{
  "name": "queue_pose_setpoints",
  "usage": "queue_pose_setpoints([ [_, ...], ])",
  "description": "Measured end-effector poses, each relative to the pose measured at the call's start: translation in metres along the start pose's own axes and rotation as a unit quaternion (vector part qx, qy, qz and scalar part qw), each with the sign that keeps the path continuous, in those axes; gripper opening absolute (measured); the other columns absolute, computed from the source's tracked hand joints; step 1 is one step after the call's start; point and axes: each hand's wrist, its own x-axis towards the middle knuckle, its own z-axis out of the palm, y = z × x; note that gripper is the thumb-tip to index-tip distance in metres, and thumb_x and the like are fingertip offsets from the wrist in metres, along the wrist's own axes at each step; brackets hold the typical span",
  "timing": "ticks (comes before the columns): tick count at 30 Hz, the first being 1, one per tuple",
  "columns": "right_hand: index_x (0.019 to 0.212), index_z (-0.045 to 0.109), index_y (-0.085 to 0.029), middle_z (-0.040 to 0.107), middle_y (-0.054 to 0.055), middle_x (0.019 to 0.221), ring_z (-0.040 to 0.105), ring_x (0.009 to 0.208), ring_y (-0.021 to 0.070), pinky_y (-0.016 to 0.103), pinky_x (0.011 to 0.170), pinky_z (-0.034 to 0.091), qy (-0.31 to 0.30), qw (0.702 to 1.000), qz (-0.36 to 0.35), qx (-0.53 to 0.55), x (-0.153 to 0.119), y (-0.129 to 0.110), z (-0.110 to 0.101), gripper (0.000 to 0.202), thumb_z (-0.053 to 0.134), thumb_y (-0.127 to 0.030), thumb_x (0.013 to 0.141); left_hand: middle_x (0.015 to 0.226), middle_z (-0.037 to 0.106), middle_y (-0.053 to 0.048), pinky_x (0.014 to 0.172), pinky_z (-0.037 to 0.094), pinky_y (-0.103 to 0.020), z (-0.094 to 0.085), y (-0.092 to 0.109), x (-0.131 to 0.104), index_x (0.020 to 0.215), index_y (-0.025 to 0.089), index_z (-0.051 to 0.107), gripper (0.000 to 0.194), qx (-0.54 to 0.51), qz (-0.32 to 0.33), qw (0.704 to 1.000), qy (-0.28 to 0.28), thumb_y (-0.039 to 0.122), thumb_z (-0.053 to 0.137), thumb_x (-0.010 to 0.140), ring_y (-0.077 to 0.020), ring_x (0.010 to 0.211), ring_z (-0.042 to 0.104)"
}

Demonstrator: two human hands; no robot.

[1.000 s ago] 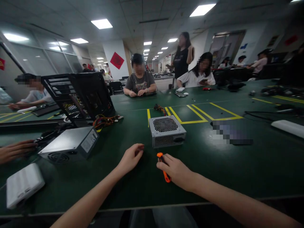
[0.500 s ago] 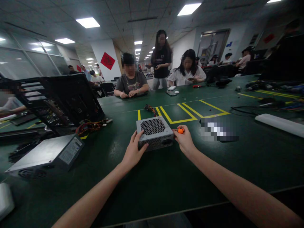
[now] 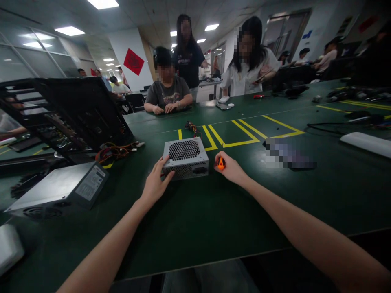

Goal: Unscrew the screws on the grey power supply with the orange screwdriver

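Observation:
A grey computer power supply [image 3: 186,158] with a honeycomb grille on top sits on the green table in front of me. My left hand [image 3: 154,179] grips its left end, fingers along the side and thumb on the near face. Just off the right end of the box, my right hand [image 3: 229,167] is closed around a screwdriver [image 3: 221,163]. Only its orange and black handle shows, and my fingers hide the rest. Behind the box, a bundle of coloured cables [image 3: 192,128] ends in a dark connector.
At left, a second power supply [image 3: 58,191] lies before an open black computer case [image 3: 88,114]. A phone-like object [image 3: 290,154], partly pixelated, lies on the right, near a white bar [image 3: 366,144]. Yellow tape [image 3: 238,144] marks the table [image 3: 189,228]. Several people are across it.
The power supply and my left hand have shifted left in view. My right hand has drawn away from the box's right end, and the screwdriver handle has turned. The standing person has moved.

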Motion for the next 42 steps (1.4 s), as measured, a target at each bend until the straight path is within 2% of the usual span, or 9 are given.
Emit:
queue_pose_setpoints([
  [4,0.077,0.05,-0.024,0.058,-0.004,0.072,0.057,0.069,0.0154,0.031,0.066,0.043,-0.061,0.997,-0.007,-0.052,-0.011,-0.001,-0.011,0.018,0.061,-0.016,0.064,0.135,0.039,-0.007,0.09,0.047,-0.039,-0.001,-0.002,-0.004,0.135,0.031,0.028,0.055,0.011,0.014,1.0,0.011,0.034,0.05,0.084,-0.022,0.112,0.051],
  [8,0.08,0.049,-0.024,0.06,-0.003,0.077,0.059,0.071,0.0156,0.032,0.066,0.045,-0.085,0.994,-0.009,-0.073,-0.028,-0.009,-0.008,0.018,0.058,-0.016,0.067,0.127,0.039,-0.012,0.089,0.046,-0.041,-0.008,0.004,-0.016,0.131,0.021,0.036,0.055,0.08,0.058,0.988,0.121,0.031,0.055,0.081,-0.0244,0.114,0.046],
  [10,0.083,0.049,-0.024,0.061,-0.003,0.079,0.059,0.071,0.0155,0.032,0.066,0.046,-0.09,0.993,-0.011,-0.075,-0.038,-0.013,-0.004,0.017,0.056,-0.016,0.069,0.118,0.043,-0.011,0.085,0.047,-0.039,-0.009,0.013,-0.022,0.123,0.018,0.044,0.044,0.094,0.091,0.981,0.146,0.028,0.055,0.081,-0.0228,0.106,0.049],
  [11,0.084,0.049,-0.025,0.061,-0.003,0.08,0.06,0.072,0.0154,0.032,0.066,0.046,-0.091,0.993,-0.013,-0.075,-0.043,-0.014,-0.002,0.018,0.055,-0.015,0.07,0.112,0.046,-0.01,0.082,0.048,-0.037,-0.007,0.018,-0.025,0.117,0.018,0.048,0.037,0.09,0.113,0.981,0.131,0.027,0.053,0.082,-0.0211,0.101,0.05],
  [14,0.085,0.05,-0.025,0.061,-0.003,0.08,0.06,0.072,0.0152,0.032,0.067,0.046,-0.085,0.994,-0.017,-0.073,-0.052,-0.015,0.005,0.019,0.054,-0.014,0.07,0.1,0.053,-0.005,0.077,0.048,-0.032,0.001,0.035,-0.03,0.105,0.02,0.054,0.021,0.059,0.159,0.985,0.01,0.022,0.047,0.085,-0.0167,0.089,0.053],
  [18,0.081,0.051,-0.024,0.06,-0.003,0.077,0.059,0.071,0.015,0.031,0.067,0.044,-0.051,0.996,-0.012,-0.068,-0.05,-0.01,0.008,0.017,0.054,-0.013,0.069,0.097,0.055,-0.005,0.08,0.045,-0.034,0.013,0.044,-0.031,0.102,0.02,0.054,0.018,0.073,0.194,0.978,-0.028,0.021,0.045,0.087,-0.0178,0.09,0.051],
  [24,0.077,0.05,-0.023,0.059,-0.003,0.077,0.06,0.071,0.0147,0.03,0.064,0.045,-0.023,0.999,0.001,-0.025,-0.043,-0.001,0.005,0.013,0.055,-0.016,0.068,0.097,0.056,-0.004,0.078,0.045,-0.032,0.023,0.04,-0.033,0.099,0.02,0.056,0.017,0.066,0.171,0.978,-0.099,0.021,0.044,0.087,-0.0167,0.089,0.052],
  [36,0.085,0.044,-0.023,0.06,-0.002,0.072,0.062,0.066,0.0135,0.027,0.061,0.046,0.085,0.989,0.009,0.118,-0.039,-0.012,-0.001,0.024,0.052,-0.044,0.078,0.095,0.056,-0.005,0.066,0.044,-0.03,0.08,0.089,-0.007,0.096,0.021,0.061,0.017,0.004,0.09,0.985,-0.145,0.028,0.053,0.081,-0.0195,0.08,0.057],
  [42,0.086,0.045,-0.023,0.06,-0.003,0.068,0.062,0.066,0.0134,0.027,0.062,0.046,0.115,0.982,-0.025,0.147,-0.044,-0.028,-0.008,0.026,0.053,-0.047,0.078,0.096,0.054,-0.006,0.068,0.043,-0.031,0.086,0.096,-0.001,0.086,0.02,0.061,0.009,0.017,0.051,0.987,-0.154,0.024,0.055,0.08,-0.0197,0.079,0.055],
])
